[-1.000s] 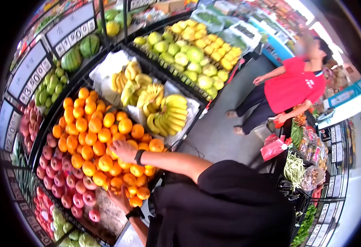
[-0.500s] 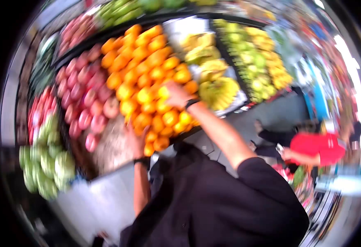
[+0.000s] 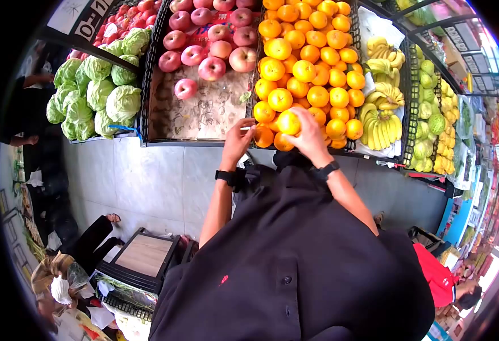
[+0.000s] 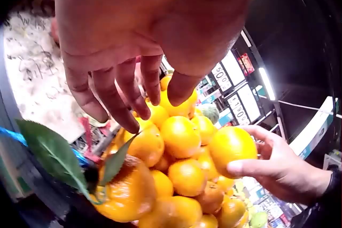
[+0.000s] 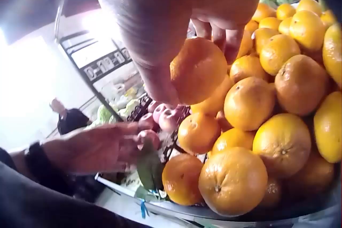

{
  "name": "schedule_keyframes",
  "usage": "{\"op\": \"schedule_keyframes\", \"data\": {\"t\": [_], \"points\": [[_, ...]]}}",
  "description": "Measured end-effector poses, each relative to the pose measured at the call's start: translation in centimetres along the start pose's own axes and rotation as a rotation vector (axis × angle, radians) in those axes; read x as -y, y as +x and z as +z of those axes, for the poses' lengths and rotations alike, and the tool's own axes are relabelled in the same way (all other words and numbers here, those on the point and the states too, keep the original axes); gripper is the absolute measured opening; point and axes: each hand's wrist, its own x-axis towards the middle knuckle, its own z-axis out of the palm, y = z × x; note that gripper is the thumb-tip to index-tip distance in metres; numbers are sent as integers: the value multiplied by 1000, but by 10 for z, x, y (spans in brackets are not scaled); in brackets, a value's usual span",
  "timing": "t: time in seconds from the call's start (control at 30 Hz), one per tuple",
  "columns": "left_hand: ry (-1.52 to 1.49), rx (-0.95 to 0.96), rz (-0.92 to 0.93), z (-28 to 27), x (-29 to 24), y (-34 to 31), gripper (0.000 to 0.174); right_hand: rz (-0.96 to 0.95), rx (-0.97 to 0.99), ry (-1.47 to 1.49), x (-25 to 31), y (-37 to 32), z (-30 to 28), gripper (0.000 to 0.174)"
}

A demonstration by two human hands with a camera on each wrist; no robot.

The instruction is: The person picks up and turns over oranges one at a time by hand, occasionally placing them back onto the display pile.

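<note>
My right hand holds an orange between thumb and fingers, above the front of the orange pile. The right wrist view shows the same orange against the thumb. My left hand hovers at the front left corner of the pile, its fingers loosely bent and nothing in them. In the left wrist view, below the left hand, an orange with green leaves lies at the pile's edge.
Left of the oranges, apples lie in a crate with bare cardboard at its front. Cabbages are farther left, bananas to the right. A person in a red shirt is at the lower right.
The head view has turned, so the crates now stand upright across the top. My right hand has moved to the pile's front edge and now holds an orange up; my left hand is beside it.
</note>
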Motion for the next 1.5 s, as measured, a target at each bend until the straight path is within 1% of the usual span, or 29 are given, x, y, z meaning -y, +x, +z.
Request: {"op": "schedule_keyframes", "data": {"t": [0.03, 0.07, 0.1, 0.17, 0.2, 0.23, 0.33, 0.43, 0.47, 0.53, 0.57, 0.63, 0.7, 0.77, 0.8, 0.83, 0.9, 0.97, 1.0, 1.07, 1.17, 1.2, 1.23, 1.3, 1.33, 1.4, 1.43, 1.47, 1.5], "points": [[-103, 48, -29, 11, -3, 4, 32, -3, 55, 8, 3, 0, 7, 64], [-81, 108, -12, 18, -4, 6, 33, -21, 93, -7, 0, 1, 18, 64], [-21, 138, 45, 23, -9, 5, 37, 10, 122, -20, 4, 1, 25, 63], [237, 81, 158, 30, -3, 4, 40, 30, 102, -112, -1, -2, 45, 60], [171, 101, 75, 32, -2, 3, 43, 41, 95, -140, 1, -4, 48, 57], [222, 118, 80, 32, 0, 1, 45, 44, 83, -148, 2, -7, 50, 56], [209, 109, 103, 35, 2, -2, 49, 89, 45, -189, 5, -19, 46, 52], [220, 126, 125, 32, 9, 3, 47, 169, 100, -102, 6, -33, 26, 49], [124, 135, 80, 30, 12, 4, 47, 155, 53, -98, 8, -39, 18, 41], [-93, 162, 17, 25, 26, 8, 40, 228, 53, -62, -3, -59, 11, 37], [-98, 138, -3, 23, 37, 9, 37, 257, 52, -45, -11, -68, 9, 35], [-63, 164, -52, 13, 33, 6, 35, 266, 22, -84, -18, -88, 8, 27], [-196, 124, 9, 10, 36, 6, 32, 342, 58, -24, -25, -104, 10, 26], [-253, 66, -27, 2, 37, 0, 28, 347, 78, -28, -36, -115, 13, 25], [-369, 39, -2, -3, 43, -2, 26, 374, 98, -3, -37, -116, 12, 24], [-395, 7, -24, -9, 32, -12, 26, 399, 122, 21, -41, -118, 10, 24], [-157, -79, -84, -21, 23, -28, 25, 357, 103, 35, -56, -118, 7, 23], [-104, -186, -45, -28, 34, -48, 24, 352, 67, 38, -61, -114, -7, 21], [-63, -237, -71, -33, 43, -60, 25, 298, 25, 27, -73, -114, -13, 19], [18, -333, -110, -35, 51, -87, 29, 286, 8, -9, -92, -109, -30, 20], [126, -448, -135, -26, 91, -135, 32, 257, 68, 27, -118, -105, -61, 21], [226, -460, -216, -17, 104, -155, 33, 262, 98, 43, -127, -105, -70, 20], [139, -486, -136, -13, 155, -175, 33, 265, 136, 60, -135, -108, -77, 20], [314, -414, -284, 5, 207, -229, 35, 234, 187, 91, -147, -119, -90, 21], [465, -379, -439, 25, 202, -257, 37, 208, 227, 70, -158, -127, -93, 21], [366, -464, -585, 63, 213, -314, 36, 159, 269, 89, -182, -149, -92, 22], [452, -482, -718, 87, 175, -335, 36, 148, 270, 129, -192, -165, -92, 24], [379, -598, -712, 110, 167, -362, 37, 184, 303, 168, -199, -181, -92, 25], [392, -631, -778, 125, 165, -386, 39, 218, 338, 202, -206, -196, -94, 26]]}}
